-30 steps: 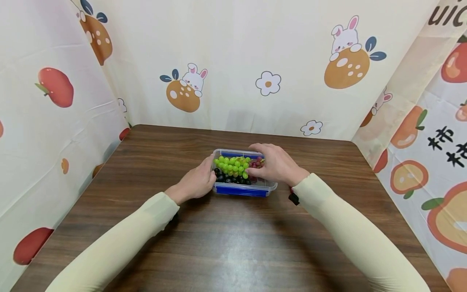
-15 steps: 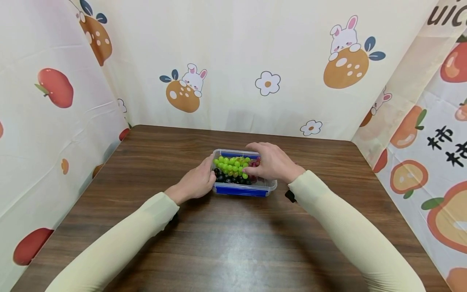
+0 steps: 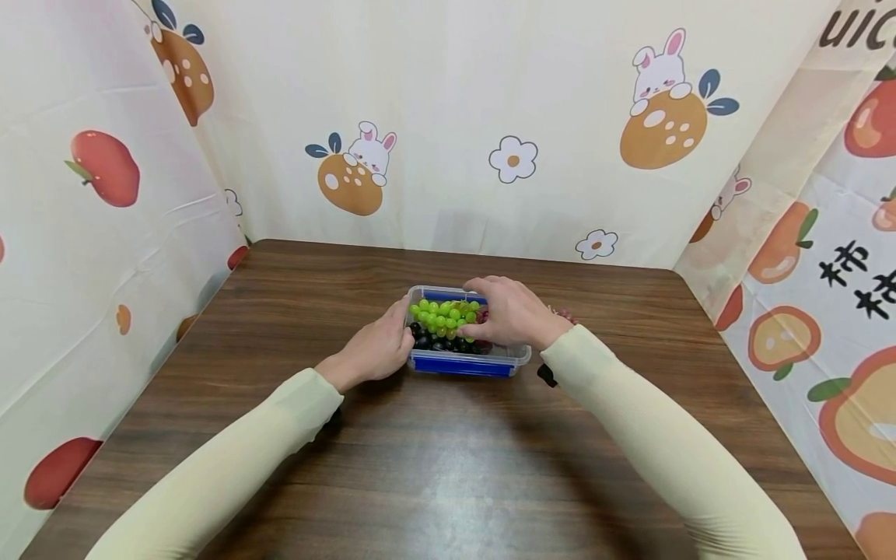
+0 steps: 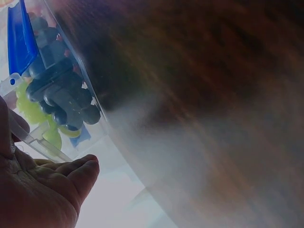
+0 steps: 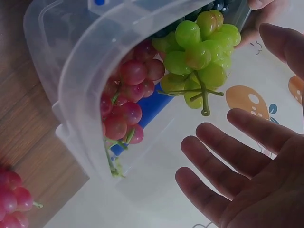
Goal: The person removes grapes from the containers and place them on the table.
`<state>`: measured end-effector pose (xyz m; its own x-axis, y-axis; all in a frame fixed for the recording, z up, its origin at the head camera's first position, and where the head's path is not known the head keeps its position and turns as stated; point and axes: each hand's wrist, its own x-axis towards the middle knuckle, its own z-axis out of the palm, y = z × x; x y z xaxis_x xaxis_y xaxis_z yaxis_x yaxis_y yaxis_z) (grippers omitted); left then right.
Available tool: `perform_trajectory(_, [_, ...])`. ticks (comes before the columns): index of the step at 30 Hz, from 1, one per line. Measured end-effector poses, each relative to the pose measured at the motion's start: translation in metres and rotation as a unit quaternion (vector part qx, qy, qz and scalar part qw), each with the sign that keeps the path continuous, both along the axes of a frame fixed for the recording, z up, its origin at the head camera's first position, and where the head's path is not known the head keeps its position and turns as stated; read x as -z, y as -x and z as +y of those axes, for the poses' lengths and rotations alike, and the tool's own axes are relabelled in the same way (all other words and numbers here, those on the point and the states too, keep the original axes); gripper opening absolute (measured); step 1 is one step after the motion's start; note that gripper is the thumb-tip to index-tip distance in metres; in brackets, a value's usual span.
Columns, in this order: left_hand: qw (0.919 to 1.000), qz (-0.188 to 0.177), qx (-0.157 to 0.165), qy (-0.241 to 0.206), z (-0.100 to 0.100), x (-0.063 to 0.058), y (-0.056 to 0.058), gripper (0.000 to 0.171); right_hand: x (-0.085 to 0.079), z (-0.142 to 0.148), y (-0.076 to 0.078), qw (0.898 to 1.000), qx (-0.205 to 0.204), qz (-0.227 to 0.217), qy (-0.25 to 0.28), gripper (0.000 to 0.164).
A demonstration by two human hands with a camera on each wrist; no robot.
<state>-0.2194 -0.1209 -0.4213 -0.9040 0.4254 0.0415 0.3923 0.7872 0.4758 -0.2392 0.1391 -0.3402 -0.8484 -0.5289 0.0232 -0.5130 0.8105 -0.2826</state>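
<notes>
The right hand point(image 3: 514, 311) hung over a clear plastic box point(image 3: 465, 356) on the desk point(image 3: 434, 451), its fingers point(image 5: 232, 147) spread well apart and nearly straight, grasping nothing. From above, its thumb appeared over the edge of the green grapes point(image 3: 444, 317); whether it touched them I cannot tell, while the right wrist view showed the other fingers clear of the fruit. The left hand point(image 3: 374, 346) lay against the left end of the box, its fingers extended and touching the wall rather than clenched. Inside, the green grapes sat toward the left, with black grapes point(image 3: 437, 342) along the front and red grapes point(image 5: 128, 92) toward the right end. Another red bunch point(image 5: 12, 199) rested on the desk just beyond that end, outside the box.
</notes>
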Motion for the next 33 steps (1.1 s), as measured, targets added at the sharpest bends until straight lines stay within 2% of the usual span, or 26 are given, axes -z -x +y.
perform_trajectory(9, [1.0,0.002,0.001,0.0,0.0,0.0,0.001,0.067,0.001,-0.006,0.002,1.0,-0.008,-0.003,-0.009,0.076])
perform_trajectory(18, [1.0,0.002,-0.005,-0.002,0.001,0.001,0.001,0.067,0.005,-0.012,0.006,0.999,-0.009,-0.013,-0.032,0.081])
perform_trajectory(33, [0.9999,-0.001,-0.004,-0.01,0.0,0.002,0.001,0.067,0.013,-0.022,0.012,0.998,0.009,-0.026,-0.056,0.083])
